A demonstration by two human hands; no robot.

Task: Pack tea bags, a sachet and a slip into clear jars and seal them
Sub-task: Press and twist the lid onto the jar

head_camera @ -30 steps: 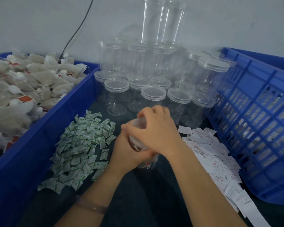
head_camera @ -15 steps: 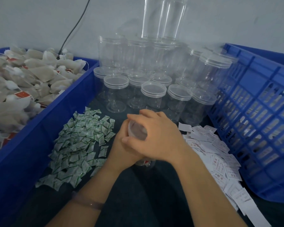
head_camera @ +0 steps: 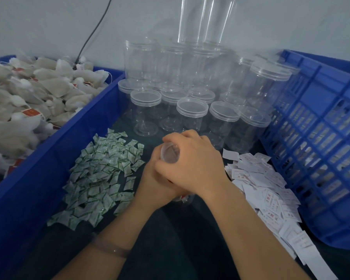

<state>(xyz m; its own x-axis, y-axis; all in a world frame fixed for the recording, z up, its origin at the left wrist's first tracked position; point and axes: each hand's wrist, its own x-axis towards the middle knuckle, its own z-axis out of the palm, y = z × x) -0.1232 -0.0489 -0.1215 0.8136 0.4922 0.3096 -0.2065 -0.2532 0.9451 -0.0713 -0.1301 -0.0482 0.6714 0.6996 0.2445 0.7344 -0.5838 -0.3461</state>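
The clear jar (head_camera: 181, 199) stands at the centre of the work area, base down on the dark surface (head_camera: 170, 243). Its long axis is near vertical, with the top leaning slightly to the left of the view, and the lid (head_camera: 169, 154) faces up toward the camera. The left hand (head_camera: 156, 188) grips the jar body from the left, fingers curled round the wall. The right hand (head_camera: 194, 166) lies over the top, thumb and fingers curled round the lid rim. Both hands hide most of the body, so the contents cannot be made out. A heap of green-and-white sachets (head_camera: 101, 178) lies just left of the jar, and a heap of white printed slips (head_camera: 267, 190) lies just right of it. Behind the hands, empty jars (head_camera: 192, 110) with lids stand in rows and stacked tiers against a pale wall (head_camera: 49, 27). A blue bin (head_camera: 49, 158) on the left holds tea bags (head_camera: 28, 93), and a slotted blue crate (head_camera: 321, 138) stands on the right. A dark cable (head_camera: 95, 31) runs down the wall. A thin band (head_camera: 111, 248) circles the left wrist.
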